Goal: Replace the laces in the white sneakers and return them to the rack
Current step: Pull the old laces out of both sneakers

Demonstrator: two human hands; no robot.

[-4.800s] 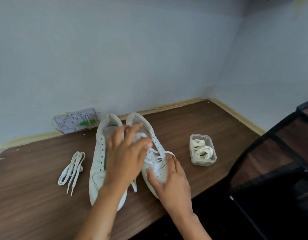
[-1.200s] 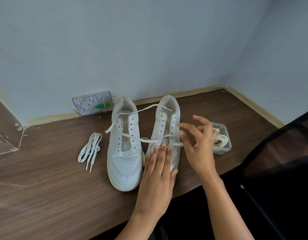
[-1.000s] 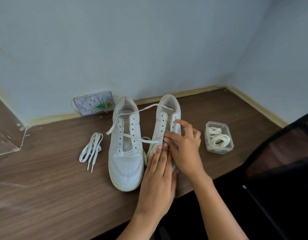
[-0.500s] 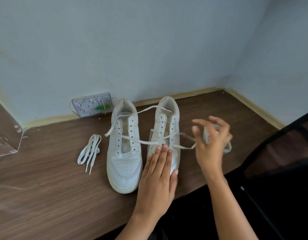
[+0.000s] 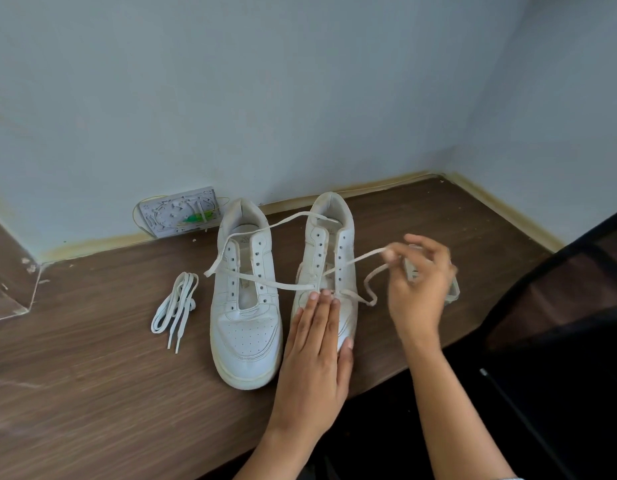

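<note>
Your left hand (image 5: 315, 344) lies flat, fingers straight, pressing the toe of the right-hand sneaker (image 5: 329, 268) on the wooden tabletop (image 5: 92, 393); your right hand (image 5: 417, 282) pinches one end of the lace (image 5: 355, 261) out to the side, fingers curled on it, though the hand is blurred. That lace is through only the lowest eyelets as far as you can see; the rows above stand empty; its other end trails across the left-hand sneaker (image 5: 244, 306), which has no lace of its own. A bundled lace (image 5: 175, 306) lies just beside that shoe; a clear container (image 5: 452, 289) sits mostly hidden behind your right hand. Judged: old laces look already out; the relacing has barely begun; one shoe nearly all to thread, the second wholly, then both to the rack, which may be the dark frame (image 5: 559, 306) at right.
</note>
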